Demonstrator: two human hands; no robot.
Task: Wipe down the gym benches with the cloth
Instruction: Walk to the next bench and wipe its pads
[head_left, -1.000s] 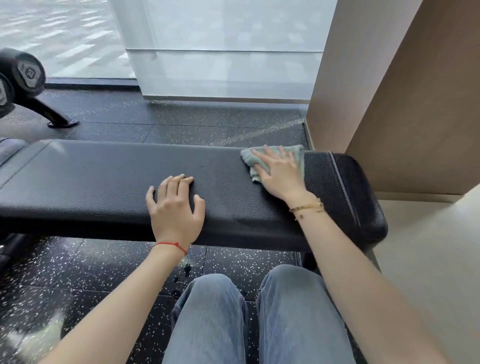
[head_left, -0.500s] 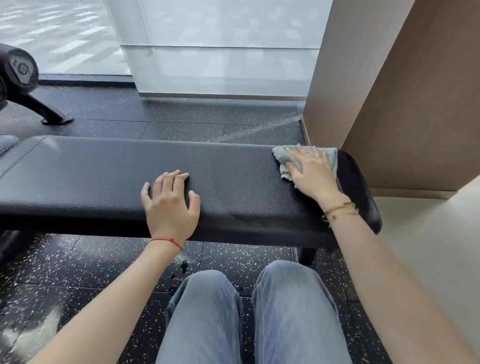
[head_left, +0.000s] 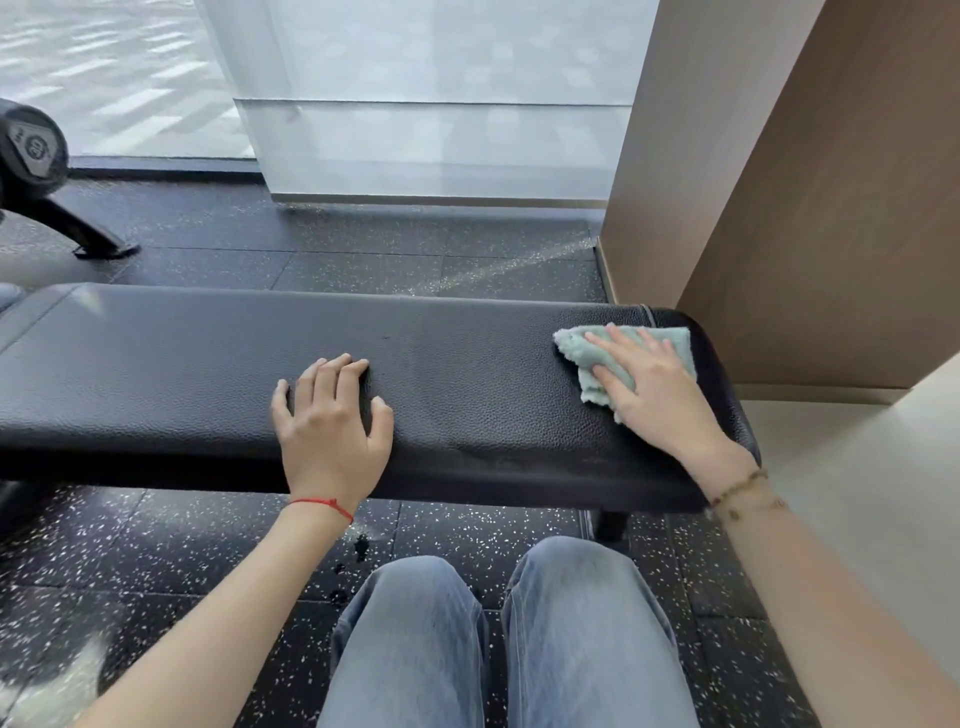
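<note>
Kneeling before a long black padded leather-grain gym bench (head_left: 467, 384), knees in blue jeans (head_left: 498, 639) near its front edge. Right hand (head_left: 652, 387) flat, fingers straight and slightly spread, pressing a pale green terry cloth (head_left: 576, 353) onto the bench top at its right end, close to the far corner. Left hand (head_left: 330, 426) resting with loosely bent fingers near the middle of the front edge, holding nothing. Judged partway through: faint smears near the right end suggest wiping there; the left stretch looks untouched, sides and any other benches still to do.
</note>
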